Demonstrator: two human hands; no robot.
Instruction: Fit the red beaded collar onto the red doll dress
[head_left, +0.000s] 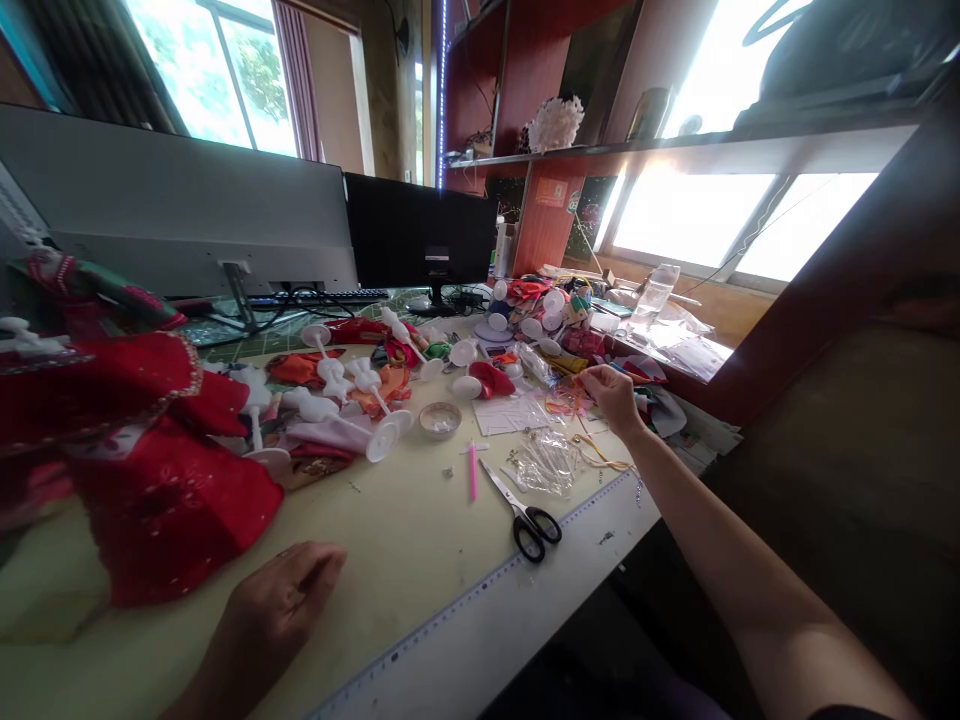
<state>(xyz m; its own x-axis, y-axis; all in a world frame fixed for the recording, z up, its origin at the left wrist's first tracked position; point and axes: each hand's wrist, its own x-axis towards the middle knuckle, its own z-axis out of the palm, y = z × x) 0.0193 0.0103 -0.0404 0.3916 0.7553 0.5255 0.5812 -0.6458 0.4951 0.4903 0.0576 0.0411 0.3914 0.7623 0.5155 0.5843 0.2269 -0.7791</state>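
Observation:
My left hand (281,605) rests on the pale green mat (397,560) at the lower left, its fingers curled together; whether anything is inside them is hidden. My right hand (611,393) reaches to the right side of the table, fingertips pinched among orange and pink strings (568,401). What it pinches is too small to make out. Black-handled scissors (525,515) lie partly open near the mat's edge, beside a pink pen (472,472). A clear plastic bag (544,463) and yellow cords (600,455) lie below my right hand.
White mannequin forms (365,380) and colourful cloth pile up at the back. A red dress (180,500) stands at the left. A small round dish (440,421) sits mid-table. Behind are monitors (420,230) and a shelf (615,155). A printed ruler strip (450,607) runs along the front.

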